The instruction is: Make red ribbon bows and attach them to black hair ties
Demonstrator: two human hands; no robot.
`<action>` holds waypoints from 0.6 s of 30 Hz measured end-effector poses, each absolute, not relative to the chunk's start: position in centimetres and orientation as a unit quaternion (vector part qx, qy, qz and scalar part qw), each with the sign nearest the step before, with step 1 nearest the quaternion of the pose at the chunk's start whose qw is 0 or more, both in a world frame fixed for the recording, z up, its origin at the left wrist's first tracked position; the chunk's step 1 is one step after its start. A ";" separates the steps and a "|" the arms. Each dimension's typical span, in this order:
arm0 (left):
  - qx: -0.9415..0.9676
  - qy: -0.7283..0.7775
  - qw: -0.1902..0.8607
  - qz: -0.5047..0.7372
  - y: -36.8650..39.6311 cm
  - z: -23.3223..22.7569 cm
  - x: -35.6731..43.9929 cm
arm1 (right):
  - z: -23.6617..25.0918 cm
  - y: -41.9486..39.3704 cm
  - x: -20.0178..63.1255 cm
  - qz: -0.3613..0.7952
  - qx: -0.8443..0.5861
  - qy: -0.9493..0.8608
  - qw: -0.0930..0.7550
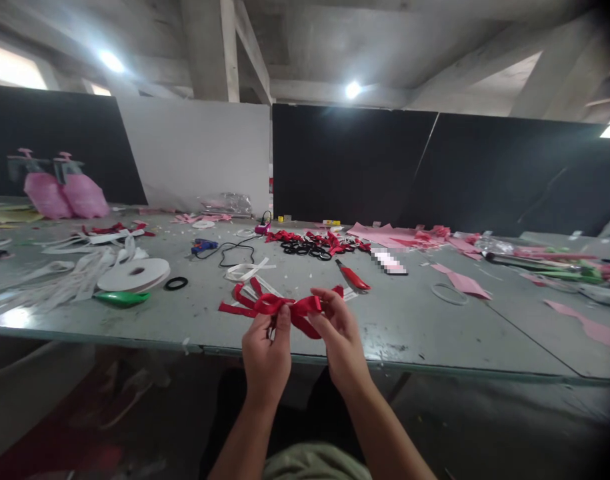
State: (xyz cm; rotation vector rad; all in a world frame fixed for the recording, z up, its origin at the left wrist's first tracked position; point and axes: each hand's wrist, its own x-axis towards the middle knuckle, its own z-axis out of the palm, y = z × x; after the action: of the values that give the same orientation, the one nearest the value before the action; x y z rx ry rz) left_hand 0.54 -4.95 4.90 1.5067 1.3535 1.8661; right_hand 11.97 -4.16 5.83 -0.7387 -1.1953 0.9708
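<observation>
A red ribbon bow is held above the table's front edge between both hands. My left hand pinches the bow near its middle, with the thumb on top. My right hand is closed on the loop at the right side of the bow. Loose red ribbon strips lie just behind and left of the bow, with white strips beside them. Parts of the bow are hidden behind my fingers.
Farther back lie red bows with black hair ties, a red-handled tool and a blue glue gun. On the left are a white ribbon roll, a green tool and pink spray bottles. Pink scraps lie right.
</observation>
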 end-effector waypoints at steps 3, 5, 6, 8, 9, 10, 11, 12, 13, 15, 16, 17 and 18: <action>0.593 0.451 0.131 0.654 -4.9 4.8 0.7 | 5.7 -3.8 12.0 0.408 -0.353 -0.531 0.654; 0.634 0.427 0.086 0.639 -4.9 4.8 0.8 | 5.5 -3.5 12.2 0.364 -0.389 -0.544 0.648; 0.651 0.419 0.062 0.630 -4.9 4.7 0.8 | 5.4 -3.3 12.3 0.340 -0.409 -0.545 0.648; 0.670 0.415 0.018 0.615 -4.8 4.4 1.0 | 5.1 -3.0 12.7 0.301 -0.435 -0.536 0.658; 0.671 0.416 0.000 0.613 -4.8 4.3 1.1 | 5.0 -2.8 12.8 0.290 -0.440 -0.529 0.665; 0.667 0.420 -0.013 0.615 -4.8 4.1 1.2 | 5.0 -2.7 12.9 0.285 -0.443 -0.522 0.671; 0.660 0.425 -0.024 0.618 -4.8 3.8 1.3 | 4.9 -2.7 13.0 0.281 -0.445 -0.518 0.674; 0.651 0.432 -0.029 0.623 -4.8 3.6 1.4 | 4.9 -2.7 13.0 0.276 -0.448 -0.519 0.674; 0.642 0.441 -0.029 0.627 -4.8 3.4 1.6 | 5.0 -2.7 13.0 0.270 -0.453 -0.521 0.671; 0.616 0.460 -0.011 0.639 -4.8 3.0 2.0 | 5.1 -2.9 12.8 0.254 -0.463 -0.525 0.668; 0.602 0.471 0.013 0.645 -4.8 2.9 2.2 | 5.3 -3.0 12.7 0.246 -0.467 -0.525 0.667; 0.584 0.483 0.052 0.650 -4.8 2.8 2.4 | 5.4 -3.0 12.5 0.239 -0.473 -0.524 0.667; 0.562 0.494 0.105 0.655 -4.8 2.8 2.6 | 5.5 -3.1 12.4 0.232 -0.478 -0.522 0.667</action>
State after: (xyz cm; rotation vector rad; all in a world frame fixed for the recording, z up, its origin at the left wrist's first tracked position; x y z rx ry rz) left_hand 2.62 -4.84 2.79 1.6550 1.4568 1.9306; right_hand 12.41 -3.11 5.52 -1.0793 -1.1783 0.5227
